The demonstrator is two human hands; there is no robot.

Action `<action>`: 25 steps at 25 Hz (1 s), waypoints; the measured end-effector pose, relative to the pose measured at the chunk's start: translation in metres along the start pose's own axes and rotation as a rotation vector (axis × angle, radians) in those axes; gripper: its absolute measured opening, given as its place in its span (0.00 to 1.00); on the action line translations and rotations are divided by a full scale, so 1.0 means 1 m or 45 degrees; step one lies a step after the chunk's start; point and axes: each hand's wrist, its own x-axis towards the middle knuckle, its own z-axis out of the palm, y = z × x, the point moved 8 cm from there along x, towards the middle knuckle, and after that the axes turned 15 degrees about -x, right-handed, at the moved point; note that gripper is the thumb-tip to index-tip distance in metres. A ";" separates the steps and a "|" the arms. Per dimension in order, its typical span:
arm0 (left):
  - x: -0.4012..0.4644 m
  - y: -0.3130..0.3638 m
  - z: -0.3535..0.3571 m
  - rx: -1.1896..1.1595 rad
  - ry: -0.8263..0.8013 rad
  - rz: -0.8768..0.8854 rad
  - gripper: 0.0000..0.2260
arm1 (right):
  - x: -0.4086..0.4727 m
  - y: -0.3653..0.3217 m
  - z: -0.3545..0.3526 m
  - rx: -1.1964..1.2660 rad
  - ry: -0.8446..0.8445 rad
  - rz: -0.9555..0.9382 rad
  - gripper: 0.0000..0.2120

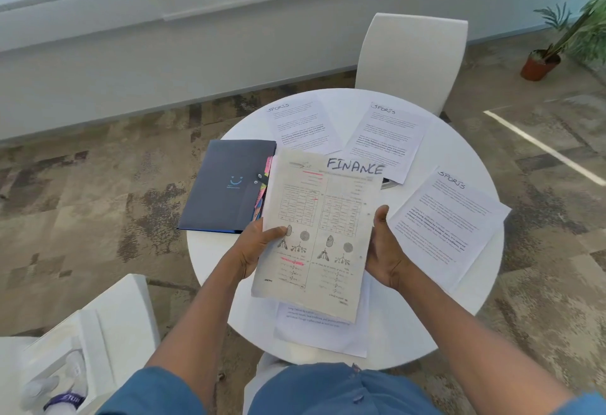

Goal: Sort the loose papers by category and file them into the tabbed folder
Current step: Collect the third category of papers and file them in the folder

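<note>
I hold a yellowed sheet marked FINANCE (pixel 323 227) above the round white table (pixel 426 332). My left hand (pixel 254 247) grips its left edge, thumb on top. My right hand (pixel 383 250) holds its right edge with the thumb curled over the front. The dark tabbed folder (pixel 226 185) lies closed at the table's left, its coloured tabs showing along the right side. Three sheets headed SPORTS lie on the table: one at the back left (pixel 298 126), one at the back right (pixel 387 139) and one at the right (pixel 449 227). Another printed sheet (pixel 321 332) lies under the held one.
A white chair (pixel 413 60) stands behind the table. A second white chair (pixel 108 319) is at my lower left with bottles (pixel 59 385) beside it. A potted plant (pixel 557 40) stands at the far right on the patterned carpet.
</note>
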 end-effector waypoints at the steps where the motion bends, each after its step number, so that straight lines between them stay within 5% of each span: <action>1: 0.001 -0.001 -0.001 0.000 0.012 0.006 0.23 | -0.001 -0.005 -0.002 -0.060 0.049 -0.032 0.40; 3: 0.002 -0.002 0.000 -0.003 0.022 0.024 0.22 | -0.006 -0.016 -0.007 -0.261 0.166 -0.117 0.35; 7: 0.006 0.000 0.011 0.006 0.036 0.079 0.16 | -0.016 -0.034 -0.035 -0.796 0.642 -0.195 0.06; 15: 0.006 0.006 0.028 -0.027 0.220 0.291 0.12 | -0.026 -0.039 -0.048 -0.838 0.757 -0.343 0.06; 25: -0.002 -0.023 0.026 0.274 0.215 0.199 0.07 | -0.026 0.001 -0.059 -1.154 0.784 -0.086 0.13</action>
